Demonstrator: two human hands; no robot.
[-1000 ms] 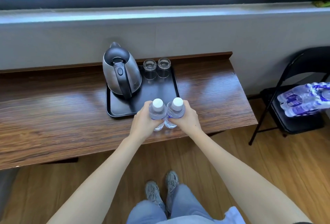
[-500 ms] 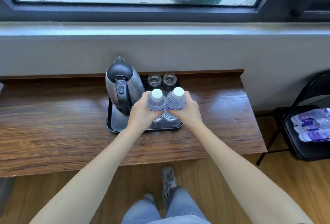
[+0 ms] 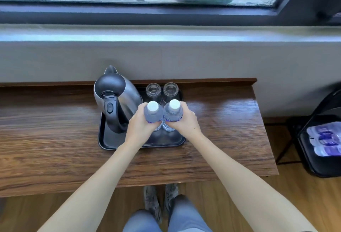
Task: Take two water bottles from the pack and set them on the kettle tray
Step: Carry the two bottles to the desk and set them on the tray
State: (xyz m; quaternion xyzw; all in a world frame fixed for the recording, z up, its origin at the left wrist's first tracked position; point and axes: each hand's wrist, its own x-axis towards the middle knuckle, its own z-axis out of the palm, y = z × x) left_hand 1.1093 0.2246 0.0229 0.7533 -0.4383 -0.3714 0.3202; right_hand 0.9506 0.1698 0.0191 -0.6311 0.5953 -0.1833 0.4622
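Two clear water bottles with white caps stand upright side by side over the black kettle tray, in front of the two glasses. My left hand is wrapped around the left bottle. My right hand is wrapped around the right bottle. The bottles touch each other. Their bases are at or just above the tray floor; I cannot tell which. The pack of water bottles lies on a black chair at the far right.
A steel kettle fills the tray's left half, close to my left hand. Two upturned glasses stand at the tray's back right. The tray rests on a wooden desk under a window ledge. The black folding chair stands right of the desk.
Both hands have carried the bottles forward from the desk's front edge to over the tray and lowered them, still gripping. The view has shifted forward and closer.
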